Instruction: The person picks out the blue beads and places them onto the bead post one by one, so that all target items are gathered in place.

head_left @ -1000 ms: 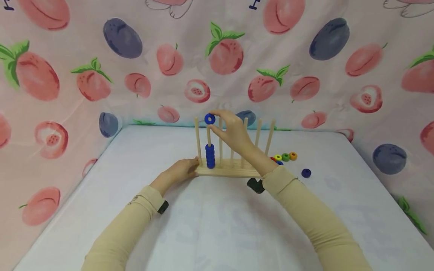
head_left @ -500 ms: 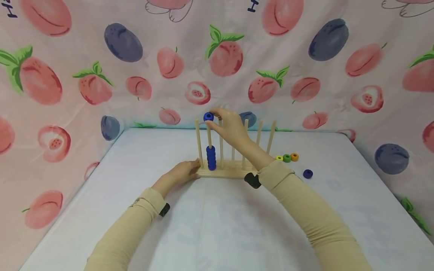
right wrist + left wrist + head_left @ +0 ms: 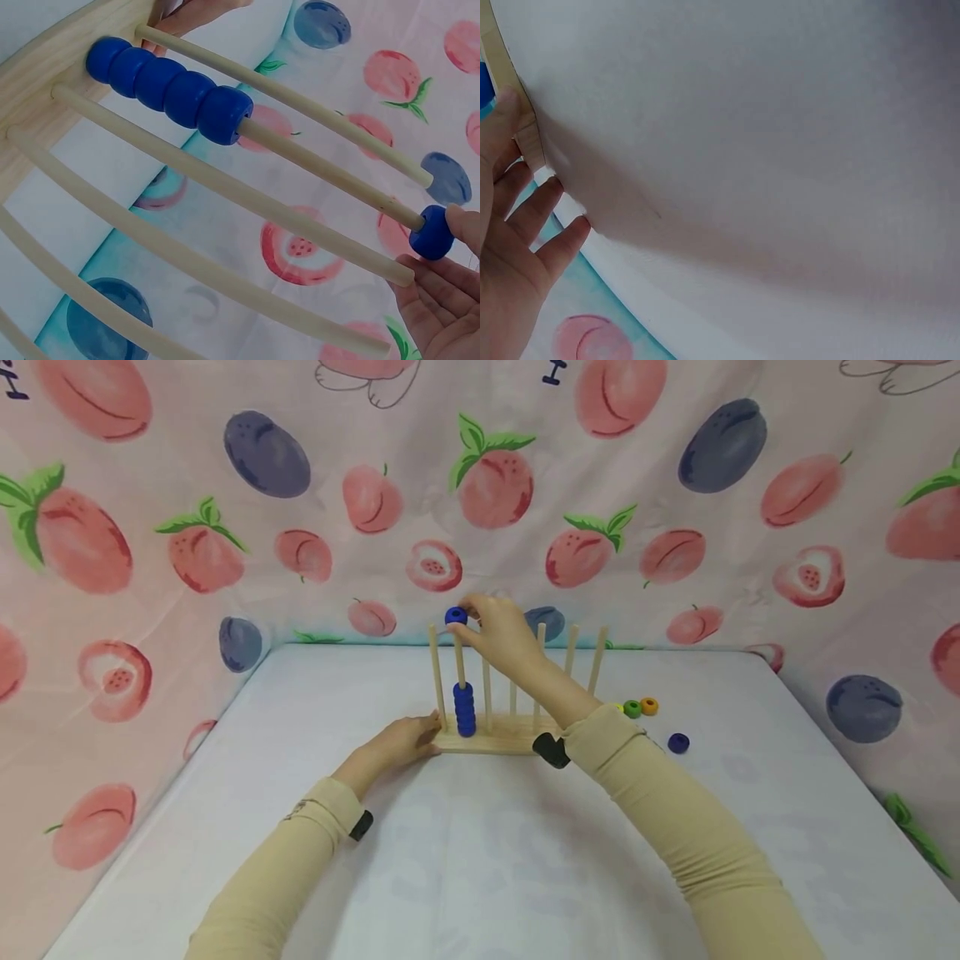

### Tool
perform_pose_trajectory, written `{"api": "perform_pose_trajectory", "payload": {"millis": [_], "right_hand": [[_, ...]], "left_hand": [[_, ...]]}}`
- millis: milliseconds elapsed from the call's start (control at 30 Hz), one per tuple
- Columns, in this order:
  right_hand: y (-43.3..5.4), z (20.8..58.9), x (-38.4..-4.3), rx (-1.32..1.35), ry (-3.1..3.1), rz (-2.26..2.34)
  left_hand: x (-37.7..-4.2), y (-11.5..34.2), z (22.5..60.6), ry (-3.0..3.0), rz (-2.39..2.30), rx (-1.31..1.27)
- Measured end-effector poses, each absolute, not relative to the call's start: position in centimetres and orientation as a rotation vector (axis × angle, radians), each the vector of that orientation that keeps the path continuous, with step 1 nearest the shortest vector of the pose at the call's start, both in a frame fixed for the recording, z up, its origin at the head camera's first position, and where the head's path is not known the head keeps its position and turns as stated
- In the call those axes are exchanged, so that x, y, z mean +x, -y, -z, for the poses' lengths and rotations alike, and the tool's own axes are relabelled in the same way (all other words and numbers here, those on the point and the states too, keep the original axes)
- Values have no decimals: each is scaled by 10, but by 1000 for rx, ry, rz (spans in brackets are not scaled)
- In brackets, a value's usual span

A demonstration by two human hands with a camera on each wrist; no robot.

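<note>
A wooden peg rack (image 3: 487, 744) with several upright pegs stands on the table. My right hand (image 3: 510, 633) pinches a blue bead (image 3: 456, 616) between thumb and fingers at the top of the second peg from the left. In the right wrist view the bead (image 3: 431, 232) sits right at the peg's tip, its hole in line with the peg. Lower on that peg is a stack of several blue beads (image 3: 169, 90), down against the base. My left hand (image 3: 397, 743) holds the left end of the base, thumb (image 3: 506, 112) on its front, other fingers spread beside it.
To the right of the rack lie loose beads on the white table (image 3: 465, 860): a green bead (image 3: 632, 709), an orange bead (image 3: 649, 705), a partly hidden yellow one and a dark blue bead (image 3: 678, 742). A fruit-print cloth (image 3: 300, 602) hangs behind.
My right hand has tipped the blue bead from facing the camera to lying over the peg, and brought it onto the peg's tip. My left hand stays at the base.
</note>
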State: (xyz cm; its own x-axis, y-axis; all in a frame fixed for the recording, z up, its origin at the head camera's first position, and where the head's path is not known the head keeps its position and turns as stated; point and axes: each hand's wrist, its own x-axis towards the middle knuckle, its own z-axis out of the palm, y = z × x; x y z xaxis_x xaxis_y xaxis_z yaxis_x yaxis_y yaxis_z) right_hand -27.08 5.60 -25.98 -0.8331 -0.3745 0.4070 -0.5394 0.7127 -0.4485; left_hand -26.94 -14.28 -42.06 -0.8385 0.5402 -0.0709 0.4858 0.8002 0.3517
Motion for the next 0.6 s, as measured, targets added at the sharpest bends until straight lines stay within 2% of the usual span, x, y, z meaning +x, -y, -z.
{"api": "perform_pose_trajectory", "payload": {"millis": [600], "right_hand": [[-56,257,-268,697,2696,-790]], "left_hand": [[-267,144,420,-2811,-502,799]]}}
